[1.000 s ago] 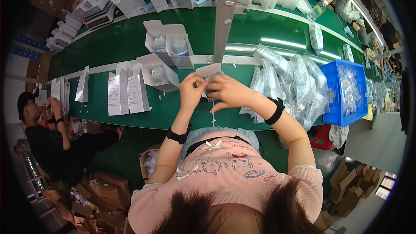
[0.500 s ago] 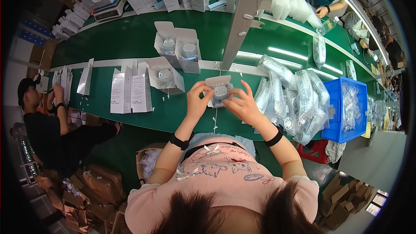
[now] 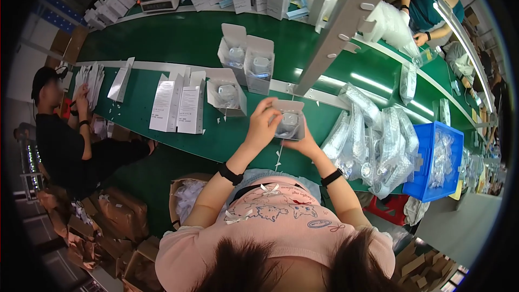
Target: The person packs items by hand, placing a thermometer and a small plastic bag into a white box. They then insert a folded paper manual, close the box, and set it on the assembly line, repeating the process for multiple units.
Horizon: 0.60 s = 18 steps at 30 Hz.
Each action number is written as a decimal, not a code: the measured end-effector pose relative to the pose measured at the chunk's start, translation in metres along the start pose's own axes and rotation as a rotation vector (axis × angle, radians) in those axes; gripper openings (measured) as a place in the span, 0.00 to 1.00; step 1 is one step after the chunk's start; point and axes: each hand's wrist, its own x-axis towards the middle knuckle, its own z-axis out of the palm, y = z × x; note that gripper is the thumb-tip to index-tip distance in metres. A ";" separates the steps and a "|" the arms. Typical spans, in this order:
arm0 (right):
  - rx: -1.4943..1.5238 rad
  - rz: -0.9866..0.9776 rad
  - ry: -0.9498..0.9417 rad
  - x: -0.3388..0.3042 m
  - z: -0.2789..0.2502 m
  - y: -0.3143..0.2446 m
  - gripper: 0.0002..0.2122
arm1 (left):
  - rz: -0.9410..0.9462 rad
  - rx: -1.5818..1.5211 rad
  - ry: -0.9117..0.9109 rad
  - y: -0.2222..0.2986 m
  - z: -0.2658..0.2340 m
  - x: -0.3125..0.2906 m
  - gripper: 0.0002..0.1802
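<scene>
The white box [image 3: 288,106] is hiding part of the right hand [image 3: 306,144], and the upper edge is cutting off the metal post [image 3: 343,28]

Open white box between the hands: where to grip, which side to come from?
Probably the opposite side walls of the open white box, approached from left and right. Its top is open, showing a pale item inside, and the raised flap at the far edge looks thin, so avoid lifting by that.
</scene>
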 end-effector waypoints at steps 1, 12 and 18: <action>0.041 0.062 -0.039 0.007 0.005 0.009 0.44 | 0.132 0.135 0.086 0.010 -0.009 0.000 0.06; 0.170 -0.012 -0.001 0.059 0.100 0.011 0.42 | -0.525 1.239 0.301 -0.099 -0.228 -0.005 0.50; 0.007 -0.142 0.040 0.078 0.128 0.020 0.44 | -0.309 0.926 0.586 -0.105 -0.243 -0.027 0.54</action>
